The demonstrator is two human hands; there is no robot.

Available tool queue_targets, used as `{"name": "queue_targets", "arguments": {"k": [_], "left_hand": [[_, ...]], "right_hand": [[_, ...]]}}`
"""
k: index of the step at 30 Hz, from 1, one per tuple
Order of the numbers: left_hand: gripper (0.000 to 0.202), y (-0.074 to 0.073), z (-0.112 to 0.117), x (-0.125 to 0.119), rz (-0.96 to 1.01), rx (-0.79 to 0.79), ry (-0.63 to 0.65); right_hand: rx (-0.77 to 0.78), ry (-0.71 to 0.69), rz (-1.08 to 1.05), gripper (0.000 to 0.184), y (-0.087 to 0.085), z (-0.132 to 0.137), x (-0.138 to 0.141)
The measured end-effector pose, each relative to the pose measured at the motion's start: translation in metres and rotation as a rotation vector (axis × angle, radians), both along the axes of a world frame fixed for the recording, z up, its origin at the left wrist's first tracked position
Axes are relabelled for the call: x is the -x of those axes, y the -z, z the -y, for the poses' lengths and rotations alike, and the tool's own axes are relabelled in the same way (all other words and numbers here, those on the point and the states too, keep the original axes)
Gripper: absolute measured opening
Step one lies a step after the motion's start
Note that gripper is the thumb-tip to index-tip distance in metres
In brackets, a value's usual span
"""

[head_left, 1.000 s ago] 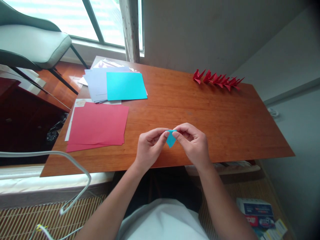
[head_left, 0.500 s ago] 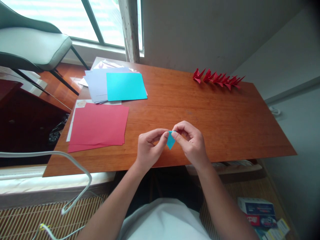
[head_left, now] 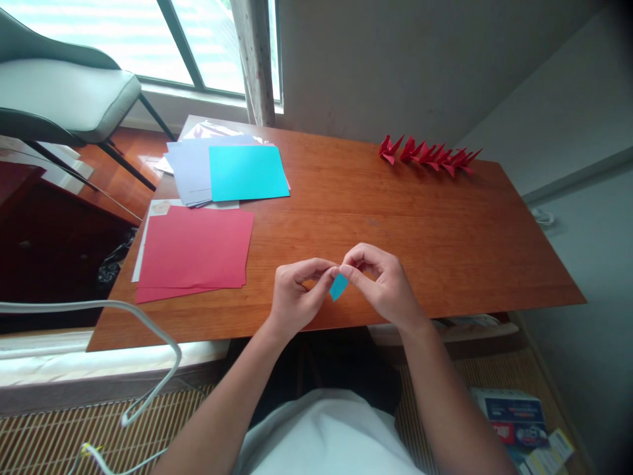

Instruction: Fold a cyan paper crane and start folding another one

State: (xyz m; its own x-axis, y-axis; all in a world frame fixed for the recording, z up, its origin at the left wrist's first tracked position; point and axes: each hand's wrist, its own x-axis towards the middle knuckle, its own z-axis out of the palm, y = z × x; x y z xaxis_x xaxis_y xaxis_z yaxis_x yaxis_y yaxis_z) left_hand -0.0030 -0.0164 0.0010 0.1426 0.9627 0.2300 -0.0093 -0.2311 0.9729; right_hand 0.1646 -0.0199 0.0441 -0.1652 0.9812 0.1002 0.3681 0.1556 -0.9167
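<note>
Both of my hands meet above the near edge of the wooden table (head_left: 445, 251). Between them is a small folded blue paper piece (head_left: 339, 287), pointed at the bottom. My left hand (head_left: 297, 300) pinches its left upper edge with thumb and forefinger. My right hand (head_left: 383, 287) pinches the right upper edge, fingers curled over it. The piece is held just above the tabletop.
Red paper sheets (head_left: 192, 251) lie at the table's left, with a cyan sheet (head_left: 247, 173) on lavender sheets (head_left: 190, 168) behind them. A row of red folded paper pieces (head_left: 428, 155) stands at the far right. A chair (head_left: 64, 92) is by the window. A box (head_left: 519, 422) lies on the floor.
The blue piece shows narrower now, as my fingers have pressed it closer together. Both hands stayed almost in place.
</note>
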Motion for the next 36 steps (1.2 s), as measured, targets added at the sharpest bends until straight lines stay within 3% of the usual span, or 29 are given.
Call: {"name": "queue_targets", "arguments": {"k": [3,7,13,18,22,27,29,36], "left_hand": [[0.023,-0.002,-0.002,-0.002,0.074,0.13,0.038],[0.029,-0.006,-0.005,-0.004,0.127,0.255,0.074],[0.028,-0.001,-0.005,-0.004,0.116,0.224,0.03],[0.027,0.0,-0.005,-0.004,0.096,0.237,0.022],[0.03,-0.004,-0.008,-0.004,0.13,0.283,0.045],[0.034,-0.005,-0.007,-0.004,0.175,0.372,0.219],[0.033,-0.005,-0.006,-0.005,0.179,0.386,0.229],[0.031,-0.002,-0.004,-0.004,0.161,0.403,0.208]], "right_hand": [[-0.038,0.042,0.032,0.018,0.002,-0.001,-0.001],[0.045,0.128,-0.09,0.019,0.01,-0.001,0.0],[0.182,0.107,-0.242,0.018,0.018,-0.001,-0.003],[0.116,0.054,-0.1,0.018,0.016,-0.003,-0.006],[0.031,0.134,-0.037,0.019,0.017,-0.006,-0.004],[-0.022,0.27,-0.134,0.019,0.019,-0.007,0.001],[-0.021,0.301,-0.183,0.019,0.019,-0.006,0.002],[0.077,0.257,-0.27,0.021,0.024,-0.002,-0.003]]}}
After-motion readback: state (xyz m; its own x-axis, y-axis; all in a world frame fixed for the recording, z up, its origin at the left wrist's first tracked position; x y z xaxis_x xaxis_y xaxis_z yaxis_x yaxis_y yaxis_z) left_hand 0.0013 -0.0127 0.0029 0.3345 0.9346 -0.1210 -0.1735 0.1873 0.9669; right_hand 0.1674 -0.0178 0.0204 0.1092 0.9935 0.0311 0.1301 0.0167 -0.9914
